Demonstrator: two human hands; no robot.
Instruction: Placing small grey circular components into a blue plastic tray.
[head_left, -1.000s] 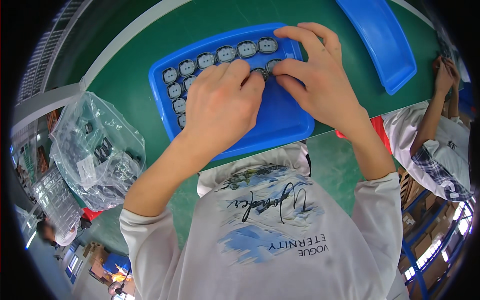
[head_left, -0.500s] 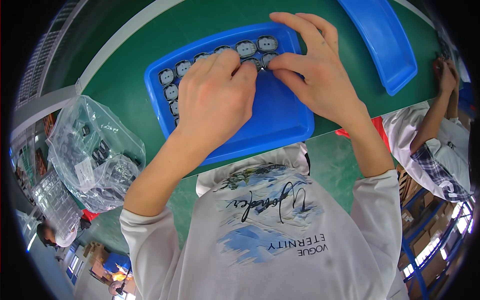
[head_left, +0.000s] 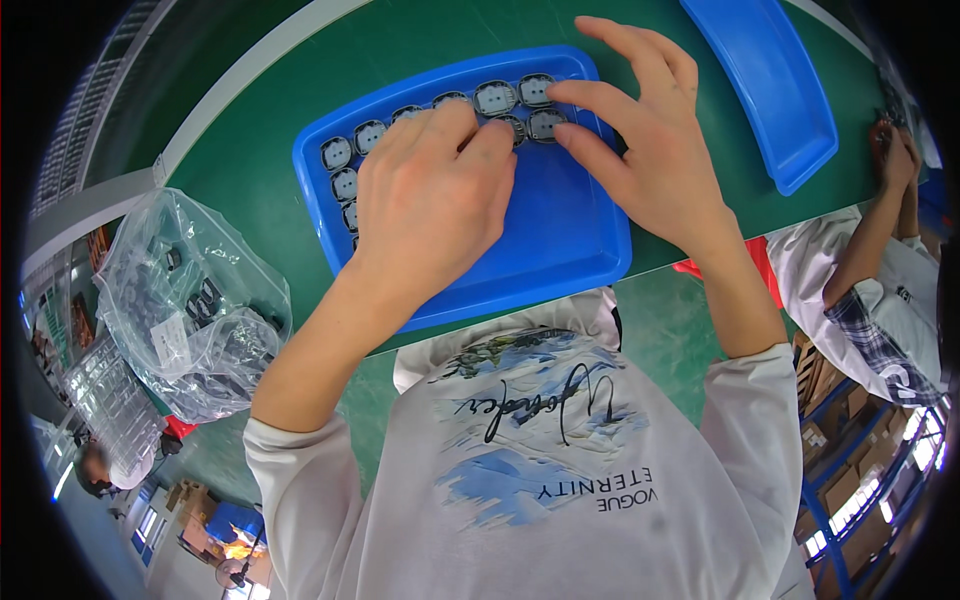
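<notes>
A blue tray point(head_left: 560, 240) on the green table holds rows of small rounded parts with dark rims and grey faces, their kind unclear. They line the tray's far side and left end. My left hand point(head_left: 430, 190) is over the tray with its fingers curled down; whatever they pinch is hidden, and a partly covered part point(head_left: 516, 130) shows beside its index finger. My right hand point(head_left: 645, 150) has thumb and index finger apart at the right end of the rows. Its thumb tip is at the edge of one rounded part point(head_left: 546, 125), its index fingertip by another point(head_left: 536, 90).
A clear plastic bag point(head_left: 190, 310) with dark pieces inside lies at the table's left. Another blue tray point(head_left: 775, 100) stands at the far right. Beyond it are a co-worker's hands point(head_left: 893, 155) at the table edge. Shelving point(head_left: 840, 520) with boxes is at the lower right.
My right thumb and index finger have spread apart and shifted slightly right, off the end part of the second row, which now shows fully. My left hand has barely moved.
</notes>
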